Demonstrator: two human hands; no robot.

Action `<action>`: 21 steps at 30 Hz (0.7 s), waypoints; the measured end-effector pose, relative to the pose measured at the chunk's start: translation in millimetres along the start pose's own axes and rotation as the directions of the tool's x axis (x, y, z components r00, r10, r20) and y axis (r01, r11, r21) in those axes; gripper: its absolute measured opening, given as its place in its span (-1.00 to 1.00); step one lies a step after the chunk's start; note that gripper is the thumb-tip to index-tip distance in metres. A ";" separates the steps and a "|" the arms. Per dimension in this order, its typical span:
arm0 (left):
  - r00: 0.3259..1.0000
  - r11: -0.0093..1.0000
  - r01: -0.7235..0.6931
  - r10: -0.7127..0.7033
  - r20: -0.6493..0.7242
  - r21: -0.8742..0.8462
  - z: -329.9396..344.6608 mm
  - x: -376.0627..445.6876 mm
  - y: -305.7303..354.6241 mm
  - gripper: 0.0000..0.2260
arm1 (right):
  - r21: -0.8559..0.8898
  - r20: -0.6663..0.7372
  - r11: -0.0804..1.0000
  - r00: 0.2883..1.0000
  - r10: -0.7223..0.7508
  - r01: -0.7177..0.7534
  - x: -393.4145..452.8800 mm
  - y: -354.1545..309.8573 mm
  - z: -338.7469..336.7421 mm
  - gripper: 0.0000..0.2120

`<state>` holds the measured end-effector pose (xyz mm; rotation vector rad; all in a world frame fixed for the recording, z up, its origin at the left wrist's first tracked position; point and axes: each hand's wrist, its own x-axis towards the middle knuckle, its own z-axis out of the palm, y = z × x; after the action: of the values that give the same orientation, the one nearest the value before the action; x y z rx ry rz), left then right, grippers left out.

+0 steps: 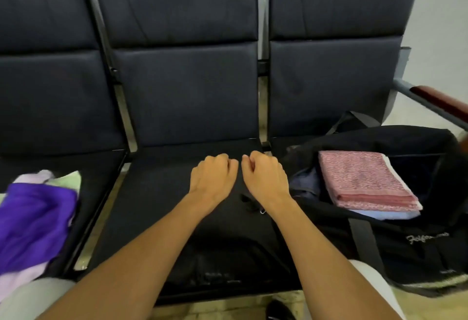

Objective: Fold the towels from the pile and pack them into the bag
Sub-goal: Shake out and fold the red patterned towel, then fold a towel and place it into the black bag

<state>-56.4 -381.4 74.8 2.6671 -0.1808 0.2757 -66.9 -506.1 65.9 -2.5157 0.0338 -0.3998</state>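
Observation:
A pile of loose towels [35, 221], purple on top with lilac and pale green beneath, lies on the left seat. An open black bag [415, 241] sits on the right seat. Inside it a folded pink patterned towel [364, 180] rests on a light blue one [387, 214]. My left hand [212, 175] and my right hand [263, 175] hover side by side over the middle seat, fingers curled into loose fists with nothing in them. Both are apart from the pile and the bag.
Three dark padded seats [187, 106] form a bench with metal frames between them. A reddish wooden armrest [440, 101] juts at the far right. A black strap with a clip [253, 204] lies on the middle seat. Pale floor shows below.

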 end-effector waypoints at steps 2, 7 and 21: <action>0.999 0.999 0.037 -0.037 0.015 0.021 -19.7 -12.7 -29.7 -0.67 | 0.039 0.055 0.999 0.998 -0.010 0.008 -6.9 -32.5 16.9 -0.60; 0.982 0.982 0.185 -0.186 0.029 0.048 -52.4 -44.6 -107.8 -0.69 | 0.091 0.206 0.993 0.974 -0.090 0.073 -18.3 -100.9 57.7 -0.66; 0.792 0.794 0.464 -0.570 0.217 0.392 -111.4 -115.2 -316.9 -0.69 | 0.222 0.589 0.943 0.737 -0.333 0.249 -62.7 -235.7 195.0 -0.83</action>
<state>-132.2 -40.0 13.1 2.9255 0.5595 -0.3532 -85.1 -196.8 27.0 -2.4000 -0.6360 0.3244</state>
